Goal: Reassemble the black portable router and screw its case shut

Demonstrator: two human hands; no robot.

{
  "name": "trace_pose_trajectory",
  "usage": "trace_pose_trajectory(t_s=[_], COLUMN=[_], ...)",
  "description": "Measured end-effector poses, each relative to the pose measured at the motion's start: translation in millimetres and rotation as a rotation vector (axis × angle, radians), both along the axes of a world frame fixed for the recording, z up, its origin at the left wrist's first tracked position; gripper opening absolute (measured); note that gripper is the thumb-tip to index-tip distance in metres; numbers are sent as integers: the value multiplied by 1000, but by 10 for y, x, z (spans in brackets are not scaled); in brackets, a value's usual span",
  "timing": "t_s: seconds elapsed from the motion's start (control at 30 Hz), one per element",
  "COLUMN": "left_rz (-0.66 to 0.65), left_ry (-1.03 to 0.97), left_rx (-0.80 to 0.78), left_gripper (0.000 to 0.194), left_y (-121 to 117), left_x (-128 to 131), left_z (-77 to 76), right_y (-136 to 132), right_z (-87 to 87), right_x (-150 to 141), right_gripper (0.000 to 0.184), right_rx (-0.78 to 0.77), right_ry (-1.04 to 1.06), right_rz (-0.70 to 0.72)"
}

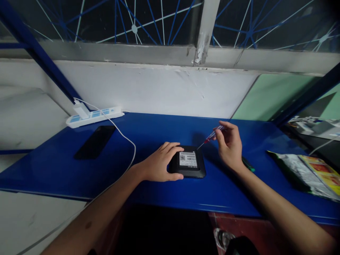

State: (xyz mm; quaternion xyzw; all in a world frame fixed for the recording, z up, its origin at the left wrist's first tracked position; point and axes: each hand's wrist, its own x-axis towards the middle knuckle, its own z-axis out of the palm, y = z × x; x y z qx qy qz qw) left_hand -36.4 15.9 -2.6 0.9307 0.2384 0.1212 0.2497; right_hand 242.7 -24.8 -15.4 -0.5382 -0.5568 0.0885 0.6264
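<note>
A flat black box-shaped device [201, 171] with rounded corners lies on the blue table, a white printed label [189, 159] facing up. My left hand [160, 162] grips its left side, fingers over the far edge and thumb along the near edge. In my right hand [230, 143] is a screwdriver [212, 135] with a clear and red handle, pinched between thumb and fingers. Its thin shaft slants down to the left, the tip at the device's far right corner. Whether a screw sits under the tip is too small to tell.
A black phone [95, 142] lies at left, near a white power strip [96, 116] with a plugged-in charger. A white cable [132, 141] runs past my left forearm. By my right forearm is a partly hidden green-and-black object [248, 164]. A foil packet [309, 173] lies at right.
</note>
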Motion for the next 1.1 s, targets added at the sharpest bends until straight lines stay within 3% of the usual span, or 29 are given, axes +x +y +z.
trace_pose_trajectory(t_s=[0.17,0.33,0.67,0.9,1.1], left_rz=[-40,-59,-100,-53,-105], left_ry=[15,-13,-64,-90,-53], left_rx=[-28,-18,86,42,57], left_gripper=[52,40,40,60,39], left_y=[-9,-25,1,11,2], left_x=[-11,-3,17,18,14], left_z=[6,33,64,14,54], right_y=[-9,-24,-16,-5,-13], right_z=[-1,25,31,24,18], right_x=[2,-9,-12,5,-11], right_gripper=[33,32,31,31,30], right_rx=[-5,-16,-17,-3,-13], right_ry=[-27,-33,-29,-6,-13], right_rz=[-2,-5,-2,-13,2])
